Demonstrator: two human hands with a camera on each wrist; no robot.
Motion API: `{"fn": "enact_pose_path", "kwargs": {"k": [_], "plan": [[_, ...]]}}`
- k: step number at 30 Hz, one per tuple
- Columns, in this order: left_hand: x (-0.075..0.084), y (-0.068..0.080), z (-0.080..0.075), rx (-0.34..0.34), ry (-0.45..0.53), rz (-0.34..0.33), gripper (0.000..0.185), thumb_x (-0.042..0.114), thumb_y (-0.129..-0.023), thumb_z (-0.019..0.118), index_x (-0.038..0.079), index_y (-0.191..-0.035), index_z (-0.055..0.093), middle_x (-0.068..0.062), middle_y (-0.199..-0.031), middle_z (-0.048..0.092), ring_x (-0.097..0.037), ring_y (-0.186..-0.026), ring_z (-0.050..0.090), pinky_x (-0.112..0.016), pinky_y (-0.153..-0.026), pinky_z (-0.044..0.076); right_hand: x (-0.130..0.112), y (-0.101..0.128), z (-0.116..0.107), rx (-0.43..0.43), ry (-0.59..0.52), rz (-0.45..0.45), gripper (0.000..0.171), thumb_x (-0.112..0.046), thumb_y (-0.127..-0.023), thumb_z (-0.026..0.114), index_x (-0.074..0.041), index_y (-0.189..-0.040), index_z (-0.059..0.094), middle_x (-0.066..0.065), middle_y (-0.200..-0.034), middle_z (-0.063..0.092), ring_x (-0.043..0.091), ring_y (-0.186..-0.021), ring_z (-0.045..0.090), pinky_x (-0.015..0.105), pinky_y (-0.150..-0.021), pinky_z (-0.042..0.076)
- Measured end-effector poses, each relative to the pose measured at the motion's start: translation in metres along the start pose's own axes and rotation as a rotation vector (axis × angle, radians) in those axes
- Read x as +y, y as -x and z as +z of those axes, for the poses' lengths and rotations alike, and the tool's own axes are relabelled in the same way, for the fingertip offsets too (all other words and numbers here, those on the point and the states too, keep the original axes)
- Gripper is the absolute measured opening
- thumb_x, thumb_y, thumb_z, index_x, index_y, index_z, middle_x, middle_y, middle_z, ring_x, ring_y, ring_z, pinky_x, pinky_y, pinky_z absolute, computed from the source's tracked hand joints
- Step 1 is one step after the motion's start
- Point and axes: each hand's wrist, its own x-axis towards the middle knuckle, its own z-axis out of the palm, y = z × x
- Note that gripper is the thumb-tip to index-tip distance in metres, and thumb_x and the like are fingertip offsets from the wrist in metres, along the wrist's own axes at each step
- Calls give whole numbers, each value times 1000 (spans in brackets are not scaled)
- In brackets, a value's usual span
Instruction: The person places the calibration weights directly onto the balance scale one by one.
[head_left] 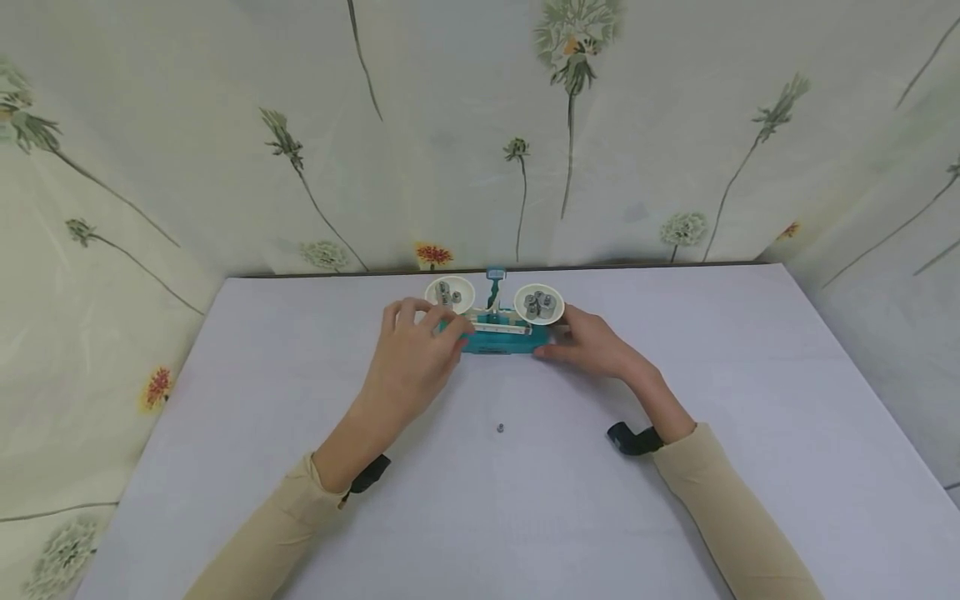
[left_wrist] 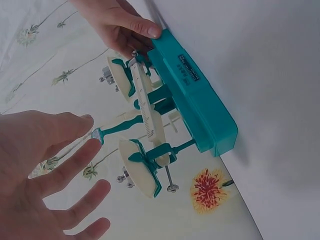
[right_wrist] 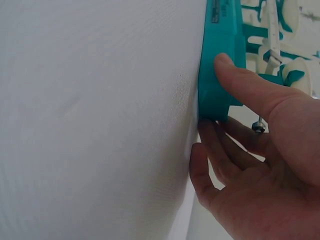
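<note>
A teal balance scale (head_left: 497,332) lay lengthwise left to right. The right hand (head_left: 592,342) gripped its right end; the left hand (head_left: 412,354) hovered with fingers spread, holding nothing.

I see two long beige fabric sleeves (head_left: 720,500) on my arms, and a black strap (head_left: 633,439) at each wrist.

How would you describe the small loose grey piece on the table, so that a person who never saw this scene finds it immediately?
Start from the white table and find the teal balance scale near its far edge, between the left hand and the right hand. Come straight toward the viewer to the small grey piece. It lies alone on the bare cloth, while the other grey weights sit in the scale's white pans.
</note>
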Motion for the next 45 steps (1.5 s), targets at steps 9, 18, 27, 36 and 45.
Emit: {"fn": "enact_pose_path", "kwargs": {"k": [9,18,27,36,45], "plan": [[6,4,3,-31,12,15,12,23,-99,80,24,-109,75,1,-116,79,-34,-118,66,-56,-105,55,2,-1,0,2,2,0,79,-26,-100,79,-4,-164,38,22,-162,53,47,-152,49,63,-121,48],[11,7,6,-64,43,13,10,24,-100,79,24,-109,76,1,-120,80,-34,-119,66,-55,-107,54,2,-1,0,-4,0,7,80,-25,-99,80,-4,-164,37,22,-162,53,47,-152,49,63,-121,48],[14,9,8,-83,71,24,9,25,-101,79,24,-109,76,2,-111,78,-32,-115,66,-53,-106,55,2,-2,0,-3,5,7,80,-23,-99,80,-5,-164,38,21,-161,54,46,-151,51,61,-120,50],[17,11,11,-105,82,23,9,25,-101,78,27,-110,77,2,-111,78,-30,-113,67,-52,-104,55,3,-2,1,-2,6,1,79,-25,-99,80,-5,-163,38,21,-160,55,46,-151,51,62,-120,50],[21,13,16,-138,80,40,12,30,-100,79,28,-112,77,3,-114,79,-30,-113,67,-51,-102,55,3,-2,1,1,21,5,81,-25,-99,80,-4,-164,37,23,-161,53,48,-150,51,64,-119,50]]}}
